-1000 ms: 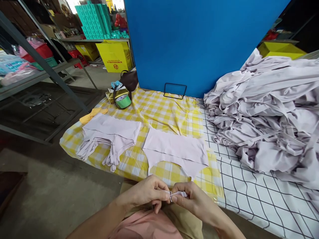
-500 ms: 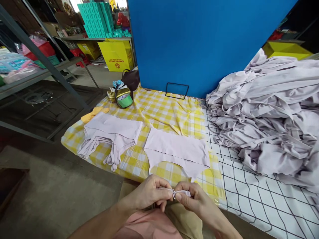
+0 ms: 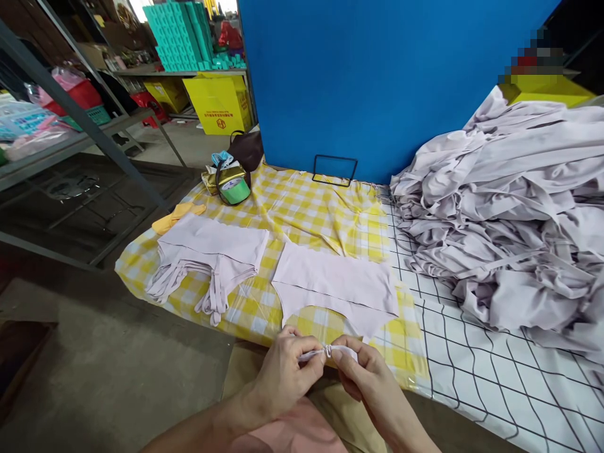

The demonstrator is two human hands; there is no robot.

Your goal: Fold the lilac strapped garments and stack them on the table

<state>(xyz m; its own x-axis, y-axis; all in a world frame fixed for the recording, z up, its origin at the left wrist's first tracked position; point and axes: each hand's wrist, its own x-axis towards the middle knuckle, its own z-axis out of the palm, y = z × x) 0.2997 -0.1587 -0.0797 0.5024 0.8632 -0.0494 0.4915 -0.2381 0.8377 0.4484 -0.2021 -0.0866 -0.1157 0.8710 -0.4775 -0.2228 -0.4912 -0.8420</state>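
Both hands meet just off the table's near edge, pinching a pale lilac strap (image 3: 309, 356). My left hand (image 3: 289, 368) is closed on the strap's left part. With thumb and forefinger, my right hand (image 3: 363, 371) grips it close to a small pale slider ring (image 3: 328, 350), which sits between the fingertips. Just beyond the hands a pale lilac camisole-like top (image 3: 337, 277) lies flat, its straps toward me. Left of it is a neat stack of similar tops (image 3: 212, 242), straps hanging together at the near side.
A large heap of lilac garments (image 3: 514, 207) covers the right side on a white grid cloth (image 3: 476, 371). Yellow checked cloth (image 3: 302, 207) lies under the tops. Green tape (image 3: 234, 190) and a dark bag (image 3: 246, 150) sit at the back left. A blue panel (image 3: 368, 82) stands behind; a metal rack (image 3: 117, 163) is left.
Both hands have risen slightly toward the table edge with the strap. My right hand has turned, its fingers now curling lower. The garments on the table have stayed put.
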